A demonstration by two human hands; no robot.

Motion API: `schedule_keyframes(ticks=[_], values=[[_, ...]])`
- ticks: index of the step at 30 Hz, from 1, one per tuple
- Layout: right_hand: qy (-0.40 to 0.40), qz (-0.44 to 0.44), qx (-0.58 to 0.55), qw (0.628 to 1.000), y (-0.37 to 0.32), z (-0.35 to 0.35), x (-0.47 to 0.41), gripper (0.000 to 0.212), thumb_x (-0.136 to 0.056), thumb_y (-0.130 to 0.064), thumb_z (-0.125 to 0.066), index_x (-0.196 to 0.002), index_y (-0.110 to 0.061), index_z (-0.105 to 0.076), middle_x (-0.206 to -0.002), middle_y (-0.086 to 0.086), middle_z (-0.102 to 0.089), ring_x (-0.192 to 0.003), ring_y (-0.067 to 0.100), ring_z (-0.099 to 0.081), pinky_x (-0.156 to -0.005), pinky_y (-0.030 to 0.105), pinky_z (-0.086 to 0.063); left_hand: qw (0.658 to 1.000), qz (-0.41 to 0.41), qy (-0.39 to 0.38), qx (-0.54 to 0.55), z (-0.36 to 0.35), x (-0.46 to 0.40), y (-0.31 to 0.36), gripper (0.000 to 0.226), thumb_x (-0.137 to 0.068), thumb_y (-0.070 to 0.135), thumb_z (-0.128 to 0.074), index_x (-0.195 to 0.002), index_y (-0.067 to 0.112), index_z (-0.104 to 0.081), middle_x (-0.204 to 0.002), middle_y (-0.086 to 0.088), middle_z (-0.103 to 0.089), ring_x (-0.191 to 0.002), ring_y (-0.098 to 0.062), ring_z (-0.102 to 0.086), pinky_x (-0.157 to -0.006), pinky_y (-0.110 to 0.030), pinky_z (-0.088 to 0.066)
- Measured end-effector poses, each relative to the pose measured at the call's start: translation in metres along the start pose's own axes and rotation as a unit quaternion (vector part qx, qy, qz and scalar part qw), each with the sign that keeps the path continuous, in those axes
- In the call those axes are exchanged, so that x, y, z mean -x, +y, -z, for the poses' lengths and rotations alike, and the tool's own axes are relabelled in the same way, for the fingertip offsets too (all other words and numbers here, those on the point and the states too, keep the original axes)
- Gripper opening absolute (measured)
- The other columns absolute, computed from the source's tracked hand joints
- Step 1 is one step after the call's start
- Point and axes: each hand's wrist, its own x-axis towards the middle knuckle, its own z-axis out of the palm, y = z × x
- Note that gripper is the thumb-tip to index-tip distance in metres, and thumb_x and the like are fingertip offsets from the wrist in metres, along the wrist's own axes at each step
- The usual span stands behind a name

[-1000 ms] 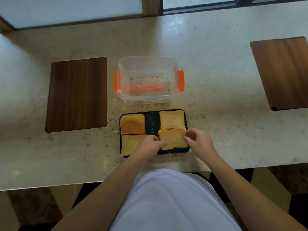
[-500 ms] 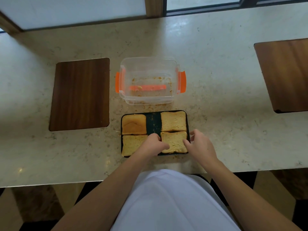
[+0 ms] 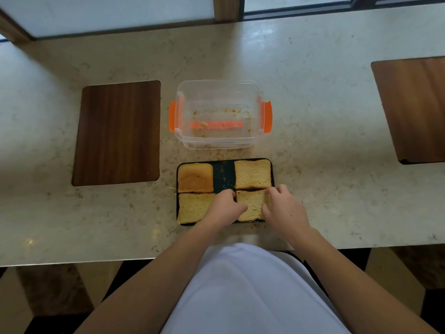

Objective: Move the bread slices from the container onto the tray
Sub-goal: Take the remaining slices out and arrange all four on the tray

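While both hands (image 3: 255,208) pinch the near-right slice (image 3: 251,204), crumbs dot the container (image 3: 218,141).

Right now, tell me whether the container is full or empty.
Empty: the clear container holds only crumbs; four bread slices lie on the tray.

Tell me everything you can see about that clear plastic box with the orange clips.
The container is a clear, rectangular plastic box with rounded corners and an orange latch on each short side. It sits open and upright on the pale stone counter, just beyond the dark tray, apart from it. No bread is left inside, only brown crumbs and an orange strip showing at its bottom. Neither hand touches it.
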Motion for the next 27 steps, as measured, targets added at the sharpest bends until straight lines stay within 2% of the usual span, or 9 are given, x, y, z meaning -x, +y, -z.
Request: schedule_keyframes(ticks=[2,5,8,13,17,20,22,24,27], values=[[0.002,0.003,-0.008,1.000,-0.003,0.001,-0.001,0.033,-0.097,-0.028,-0.054,-0.128,-0.016,-0.054,-0.117,0.004,-0.054,-0.076,0.018,-0.053,-0.059,0.028,-0.041,1.000,0.012,0.010,0.024,0.008,-0.001,-0.006,0.063,-0.094,0.029,-0.065,-0.149,0.007,-0.045,-0.115,-0.009,-0.069,-0.097,-0.021,-0.069,-0.081,-0.036,-0.058],[-0.006,0.006,-0.091,0.996,-0.015,0.005,-0.004,0.044,-0.097,-0.029,-0.055,-0.138,-0.017,-0.049,-0.126,0.002,-0.055,-0.088,0.015,-0.062,-0.070,0.032,-0.054,0.997,0.013,0.046,0.053,0.033,0.000,-0.019,0.056,-0.097,0.030,-0.061,-0.147,0.006,-0.050,-0.115,-0.004,-0.068,-0.101,-0.018,-0.067,-0.091,-0.037,-0.056],[-0.043,0.017,-0.172,0.984,-0.037,0.006,-0.010,0.042,-0.097,-0.030,-0.057,-0.137,-0.018,-0.052,-0.127,-0.002,-0.058,-0.095,0.013,-0.063,-0.080,0.033,-0.056,0.991,0.025,0.109,0.067,0.063,0.003,-0.037,0.051,-0.099,0.028,-0.060,-0.145,0.007,-0.053,-0.139,-0.009,-0.062,-0.123,-0.023,-0.059,-0.103,-0.038,-0.048],[-0.135,-0.006,-0.265,0.955,-0.081,0.002,-0.028,0.050,-0.099,-0.033,-0.058,-0.144,-0.018,-0.044,-0.122,-0.002,-0.057,-0.098,0.012,-0.058,-0.067,0.022,-0.045,0.979,0.060,0.159,0.113,0.096,-0.002,-0.058,0.051,-0.102,0.027,-0.054,-0.149,0.008,-0.049,-0.146,-0.010,-0.056,-0.129,-0.026,-0.054,-0.093,-0.034,-0.041],[-0.185,-0.024,-0.281,0.941,-0.103,-0.005,-0.039,0.056,-0.100,-0.036,-0.056,-0.150,-0.018,-0.036,-0.137,0.004,-0.055,-0.103,0.017,-0.058,-0.073,0.027,-0.049,0.976,0.060,0.169,0.127,0.102,-0.009,-0.067,0.050,-0.100,0.032,-0.057,-0.145,0.010,-0.054,-0.139,-0.009,-0.061,-0.122,-0.026,-0.057,-0.088,-0.033,-0.041],[-0.202,-0.031,-0.278,0.939,-0.115,-0.010,-0.044,0.059,-0.100,-0.035,-0.056,-0.151,-0.016,-0.035,-0.144,0.007,-0.051,-0.106,0.018,-0.056,-0.078,0.029,-0.048,0.975,0.067,0.163,0.136,0.104,-0.010,-0.067,0.048,-0.101,0.028,-0.055,-0.145,0.008,-0.055,-0.140,-0.009,-0.061,-0.124,-0.027,-0.058,-0.092,-0.035,-0.043],[-0.202,-0.034,-0.273,0.940,-0.121,-0.011,-0.046,0.059,-0.099,-0.033,-0.056,-0.151,-0.015,-0.035,-0.139,0.006,-0.053,-0.097,0.015,-0.054,-0.074,0.028,-0.046,0.975,0.063,0.158,0.143,0.105,-0.010,-0.068,0.041,-0.100,0.025,-0.055,-0.137,0.008,-0.062,-0.130,-0.009,-0.067,-0.115,-0.026,-0.062,-0.088,-0.036,-0.045],[-0.201,-0.039,-0.271,0.940,-0.126,-0.012,-0.049,0.058,-0.099,-0.030,-0.056,-0.151,-0.013,-0.036,-0.120,0.002,-0.055,-0.089,0.014,-0.052,-0.078,0.032,-0.050,0.974,0.051,0.156,0.158,0.105,-0.010,-0.069,0.030,-0.096,0.023,-0.055,-0.113,0.006,-0.072,-0.101,-0.008,-0.071,-0.088,-0.025,-0.064,-0.072,-0.036,-0.043],[-0.200,-0.050,-0.267,0.941,-0.129,-0.013,-0.052,0.057,-0.098,-0.029,-0.055,-0.149,-0.012,-0.038,-0.104,-0.002,-0.053,-0.082,0.011,-0.052,-0.086,0.038,-0.053,0.972,0.051,0.159,0.165,0.103,-0.010,-0.071,0.025,-0.091,0.022,-0.057,-0.086,-0.001,-0.066,-0.076,-0.008,-0.053,-0.069,-0.022,-0.051,-0.061,-0.036,-0.035]])
